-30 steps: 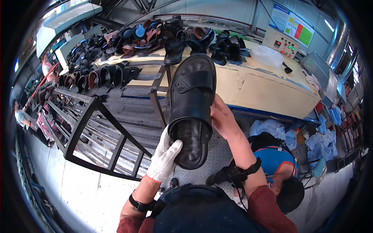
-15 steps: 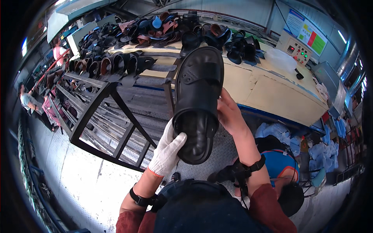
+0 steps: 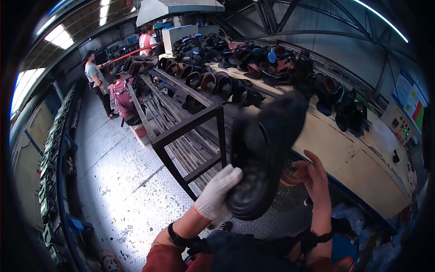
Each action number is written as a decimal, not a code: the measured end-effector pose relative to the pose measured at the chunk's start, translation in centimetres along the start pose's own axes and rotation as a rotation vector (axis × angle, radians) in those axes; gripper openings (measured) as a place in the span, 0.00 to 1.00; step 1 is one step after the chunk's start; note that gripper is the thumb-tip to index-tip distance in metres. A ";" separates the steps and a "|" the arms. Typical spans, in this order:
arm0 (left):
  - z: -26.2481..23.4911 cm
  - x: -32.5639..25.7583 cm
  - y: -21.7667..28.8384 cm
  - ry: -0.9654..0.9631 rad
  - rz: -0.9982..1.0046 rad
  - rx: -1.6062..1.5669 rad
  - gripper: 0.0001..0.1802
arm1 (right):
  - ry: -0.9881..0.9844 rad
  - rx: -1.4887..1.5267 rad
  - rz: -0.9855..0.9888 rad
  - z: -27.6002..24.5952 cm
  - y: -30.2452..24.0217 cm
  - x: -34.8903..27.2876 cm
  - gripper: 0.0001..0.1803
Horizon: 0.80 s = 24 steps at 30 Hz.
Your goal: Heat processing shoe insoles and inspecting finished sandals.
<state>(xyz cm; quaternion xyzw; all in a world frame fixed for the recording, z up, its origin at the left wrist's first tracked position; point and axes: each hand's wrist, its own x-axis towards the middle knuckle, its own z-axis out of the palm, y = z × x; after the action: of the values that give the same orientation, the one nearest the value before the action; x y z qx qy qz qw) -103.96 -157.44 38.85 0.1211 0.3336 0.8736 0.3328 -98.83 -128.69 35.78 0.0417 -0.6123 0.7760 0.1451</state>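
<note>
My left hand (image 3: 220, 190), in a white knit glove, grips a black leather slide sandal (image 3: 253, 190) by its heel end, the thumb over the footbed. The sandal hangs in front of me, its toe end tilted up to the right and smeared by motion. Beside the sandal's right edge, my bare right hand (image 3: 314, 177) has its fingers apart and curved. A small brownish thing (image 3: 292, 176) shows by those fingers; it is too blurred to name, and I cannot tell if the hand touches it.
A black metal rack (image 3: 186, 124) with long bars stands ahead left. Beyond it, a cream-coloured bench (image 3: 337, 136) carries piled sandals (image 3: 272, 59). Two people (image 3: 94, 75) are at the far left. A control box (image 3: 398, 122) stands at right, a machine line (image 3: 50, 177) along the left.
My view has swung left. The sandal has tipped to the right, still in my gloved left hand. My right hand has come away from its side.
</note>
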 end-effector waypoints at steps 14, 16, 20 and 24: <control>0.7 1.2 6.2 0.253 0.796 0.449 0.24 | -0.414 -0.255 -0.124 12.3 -0.9 2.9 0.34; 0.5 0.7 6.1 0.259 0.816 0.424 0.25 | -0.454 -0.125 -0.120 15.1 -1.3 3.1 0.44; 1.1 -1.0 6.3 0.283 0.888 0.481 0.27 | -0.459 -0.016 -0.271 20.3 -0.9 3.1 0.50; 0.8 -2.8 7.5 0.463 1.002 0.746 0.27 | -0.356 -0.331 -0.487 23.2 -0.3 3.1 0.47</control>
<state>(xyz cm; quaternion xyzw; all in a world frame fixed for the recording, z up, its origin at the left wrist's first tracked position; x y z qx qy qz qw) -105.32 -163.07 44.47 0.1779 0.5799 0.7521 -0.2578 -104.34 -150.47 42.52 0.2973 -0.7177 0.5894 0.2216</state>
